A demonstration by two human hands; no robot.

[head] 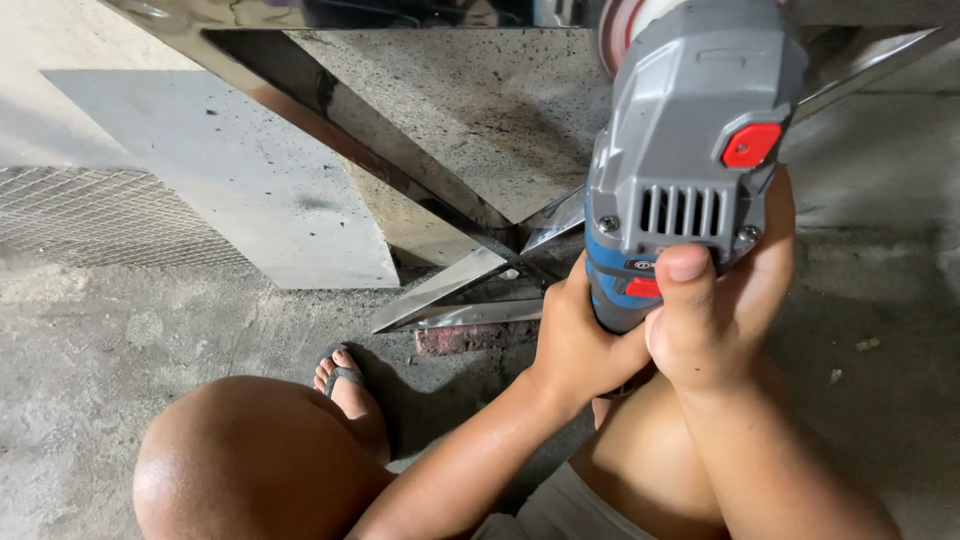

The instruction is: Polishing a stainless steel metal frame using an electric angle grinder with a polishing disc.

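Floor: the grey, dusty concrete floor (120, 330) is taking up the near and left of the scene, with a wire mesh panel (90, 215) lying at the far left.
Workpiece: the polished stainless steel frame with mirror-bright angled bars (450, 285) is standing on the floor at the centre, its bars meeting in a point just left of the hands; a reddish brick (470, 338) is lying under the near bar.
Person: a bare knee (240, 460) is filling the near left, and a foot in a grey sandal (345, 385) is resting just beside the frame.
Tool: the grey and blue handheld angle grinder with a red button (700, 150) is being held up at the right, above the frame's far bars.
Axis: its long axis is running near to far; the disc end is pointing away from the person, the handle end toward them.
Left hand (580, 340): its fingers are clamping the blue handle from the left.
Right hand (715, 320): its fingers are wrapping the body from the right, thumb pressing on the rear housing.
Doing it well: in my judgement, both hands should be staying firm and the disc meeting the steel lightly and flat, with the foot kept away.
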